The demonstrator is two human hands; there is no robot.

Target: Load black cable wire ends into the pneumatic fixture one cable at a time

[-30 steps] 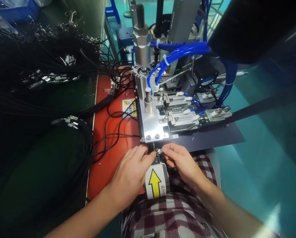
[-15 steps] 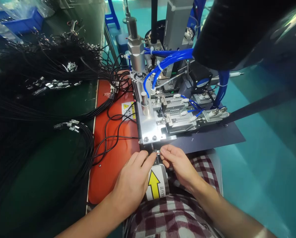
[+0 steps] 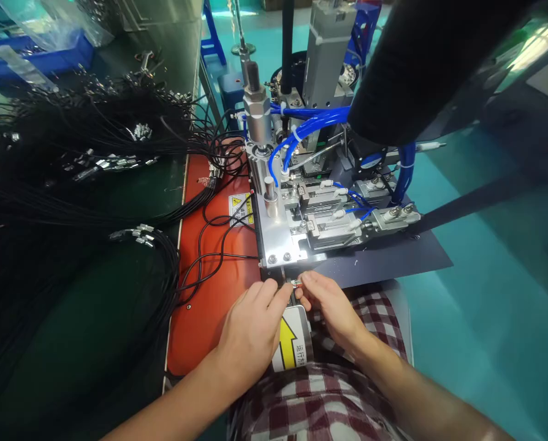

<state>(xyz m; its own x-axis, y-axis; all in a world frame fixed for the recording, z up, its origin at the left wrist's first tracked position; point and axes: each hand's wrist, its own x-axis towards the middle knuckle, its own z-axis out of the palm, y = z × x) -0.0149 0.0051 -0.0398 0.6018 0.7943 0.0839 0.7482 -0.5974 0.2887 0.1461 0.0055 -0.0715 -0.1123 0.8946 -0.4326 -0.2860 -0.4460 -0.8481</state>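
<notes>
Left hand (image 3: 251, 324) — fingers curled, fingertips pinched narrow at the near edge of the machine plate (image 3: 278, 236); what they grip is too small to tell, though a black cable (image 3: 219, 256) runs across the orange mat (image 3: 205, 318) toward them.
Right hand (image 3: 331, 306) — thumb and forefinger closed on a small metal connector (image 3: 295, 283), held just under the plate's near edge, fingertips of both hands nearly touching.
Arrow label (image 3: 292, 346) — yellow arrow on white, below the connector, partly covered by the left hand.
Machine — aluminium fixture with blue air hoses (image 3: 311, 119) and a steel cylinder (image 3: 258, 116), standing on a dark sheet (image 3: 393, 260) at the counter's right edge.
Cable bundles (image 3: 72, 165) — black, with metal ends, heaped over the counter's left side; one bundle (image 3: 136, 236) lies beside the mat's left edge.
Checked garment (image 3: 320, 398) — at the near edge, between the forearms.
</notes>
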